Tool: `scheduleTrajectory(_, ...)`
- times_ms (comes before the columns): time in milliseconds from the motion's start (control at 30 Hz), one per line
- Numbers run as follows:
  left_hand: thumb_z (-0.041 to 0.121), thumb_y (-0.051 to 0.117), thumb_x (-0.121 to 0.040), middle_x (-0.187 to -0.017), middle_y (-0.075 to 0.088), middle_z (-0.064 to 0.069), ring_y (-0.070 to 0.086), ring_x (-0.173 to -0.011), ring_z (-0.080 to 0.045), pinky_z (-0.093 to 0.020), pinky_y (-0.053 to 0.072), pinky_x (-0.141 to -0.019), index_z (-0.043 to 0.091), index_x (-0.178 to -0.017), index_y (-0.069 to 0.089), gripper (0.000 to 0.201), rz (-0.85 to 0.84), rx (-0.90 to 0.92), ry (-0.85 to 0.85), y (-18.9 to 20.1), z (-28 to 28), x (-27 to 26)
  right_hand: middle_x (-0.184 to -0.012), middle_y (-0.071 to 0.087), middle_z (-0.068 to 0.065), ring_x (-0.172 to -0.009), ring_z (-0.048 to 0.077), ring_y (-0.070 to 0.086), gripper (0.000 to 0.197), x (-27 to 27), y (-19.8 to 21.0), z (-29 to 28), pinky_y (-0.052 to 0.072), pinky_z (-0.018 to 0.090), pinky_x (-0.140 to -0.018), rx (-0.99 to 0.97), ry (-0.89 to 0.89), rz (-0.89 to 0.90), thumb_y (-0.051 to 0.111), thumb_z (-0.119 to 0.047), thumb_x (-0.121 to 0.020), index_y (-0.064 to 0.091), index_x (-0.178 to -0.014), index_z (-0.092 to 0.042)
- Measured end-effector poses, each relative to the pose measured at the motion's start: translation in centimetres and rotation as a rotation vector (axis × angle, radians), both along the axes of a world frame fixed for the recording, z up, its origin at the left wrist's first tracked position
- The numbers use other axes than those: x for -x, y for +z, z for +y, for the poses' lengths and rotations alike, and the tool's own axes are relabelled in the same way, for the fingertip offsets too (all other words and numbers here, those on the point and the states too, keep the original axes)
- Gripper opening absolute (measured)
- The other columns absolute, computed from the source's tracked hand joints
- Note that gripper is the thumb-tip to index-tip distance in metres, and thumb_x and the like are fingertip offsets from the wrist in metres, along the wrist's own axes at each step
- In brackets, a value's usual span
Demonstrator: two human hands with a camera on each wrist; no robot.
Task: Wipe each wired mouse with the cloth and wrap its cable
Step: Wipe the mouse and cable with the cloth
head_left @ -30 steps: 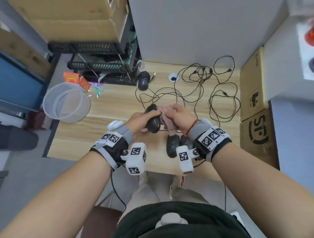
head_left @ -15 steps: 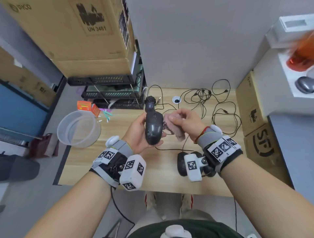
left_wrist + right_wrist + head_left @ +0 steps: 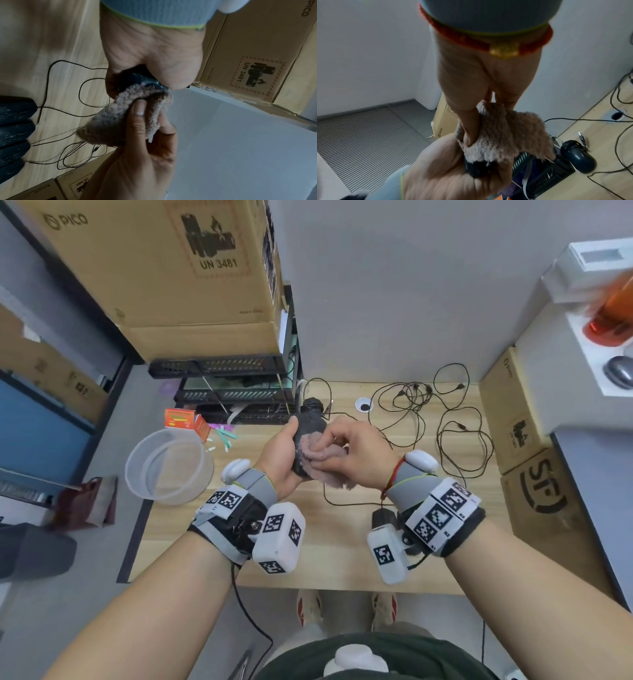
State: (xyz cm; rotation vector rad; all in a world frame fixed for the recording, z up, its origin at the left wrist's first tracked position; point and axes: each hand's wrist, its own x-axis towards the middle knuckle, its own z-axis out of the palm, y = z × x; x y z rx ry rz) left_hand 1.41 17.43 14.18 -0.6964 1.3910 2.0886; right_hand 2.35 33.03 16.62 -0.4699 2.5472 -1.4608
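My left hand [image 3: 286, 455] grips a black wired mouse [image 3: 308, 424], held up above the wooden desk [image 3: 342, 553]. My right hand [image 3: 339, 451] pinches a fuzzy pinkish-brown cloth [image 3: 323, 455] and presses it onto the mouse's top. The left wrist view has the cloth [image 3: 118, 116] draped over the mouse [image 3: 137, 77], with the right thumb on it. Seen from the right wrist, the cloth [image 3: 498, 136] covers most of the mouse [image 3: 476, 169] in the left palm. The mouse's cable [image 3: 342, 503] trails down to the desk.
Another black mouse [image 3: 310, 405] lies at the desk's back by black trays [image 3: 233, 397]. More mice [image 3: 13, 121] sit near the front edge under my right wrist. Tangled cables [image 3: 428, 412] spread over the back right. A clear plastic bowl [image 3: 168, 467] stands left, cardboard boxes [image 3: 534, 474] right.
Both hands have risen from the desk with the mouse, and the view has tilted up. The cloth has moved from beside the mouse onto its top.
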Motion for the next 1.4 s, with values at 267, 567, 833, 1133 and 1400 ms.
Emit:
scheduleTrajectory(267, 0.054, 0.029, -0.108, -0.100, 0.068, -0.015, 0.065, -0.066, -0.023, -0.032, 0.052, -0.058, 0.011, -0.130, 0.060, 0.058, 0.103, 0.032, 0.034, 0.7, 0.1, 0.8, -0.085, 0.063, -0.003, -0.070, 0.012, 0.060, 0.028, 3.1, 0.0, -0.9, 0.047, 0.017, -0.056, 0.130, -0.241, 0.001, 0.084, -0.022, -0.074, 0.060, -0.069, -0.034)
scheduleTrajectory(567, 0.055, 0.024, -0.108, -0.105, 0.064, -0.022, 0.065, -0.076, -0.027, -0.037, 0.053, -0.069, 0.007, -0.108, 0.063, 0.061, 0.106, -0.065, 0.047, 0.4, 0.1, 2.2, -0.077, 0.058, -0.011, -0.058, 0.002, 0.055, 0.030, 3.7, 0.9, -0.4, 0.050, 0.029, -0.056, 0.145, -0.164, -0.013, 0.085, -0.018, -0.074, 0.059, -0.067, -0.030)
scheduleTrajectory(833, 0.050, 0.034, -0.108, -0.119, 0.065, -0.018, 0.064, -0.109, -0.030, -0.040, 0.052, -0.098, 0.007, -0.112, 0.067, 0.055, 0.086, -0.149, 0.146, 1.4, 0.6, 4.7, -0.078, 0.054, -0.003, -0.070, 0.011, 0.052, 0.019, 2.2, 0.1, -1.1, 0.039, 0.012, -0.056, -0.039, 0.056, 0.215, 0.086, -0.020, -0.074, 0.067, -0.068, -0.020)
scheduleTrajectory(1133, 0.046, 0.025, -0.111, -0.117, 0.072, -0.013, 0.074, -0.100, -0.024, -0.039, 0.061, -0.073, 0.016, -0.120, 0.063, 0.049, 0.128, -0.155, 0.164, 1.4, 2.6, 5.3, -0.083, 0.057, -0.002, -0.075, 0.012, 0.058, 0.026, 6.4, 1.3, 0.9, 0.047, 0.030, -0.069, 0.083, -0.242, 0.215, 0.083, -0.021, -0.074, 0.059, -0.071, -0.028)
scheduleTrajectory(1400, 0.048, 0.026, -0.110, -0.103, 0.070, -0.018, 0.069, -0.093, -0.031, -0.036, 0.061, -0.071, 0.000, -0.109, 0.062, 0.059, 0.130, -0.106, 0.169, 2.3, 2.6, 5.8, -0.085, 0.054, -0.002, -0.058, 0.001, 0.059, 0.032, 6.0, 1.5, 1.3, 0.045, 0.032, -0.045, 0.150, -0.174, 0.058, 0.086, -0.019, -0.073, 0.055, -0.068, -0.026)
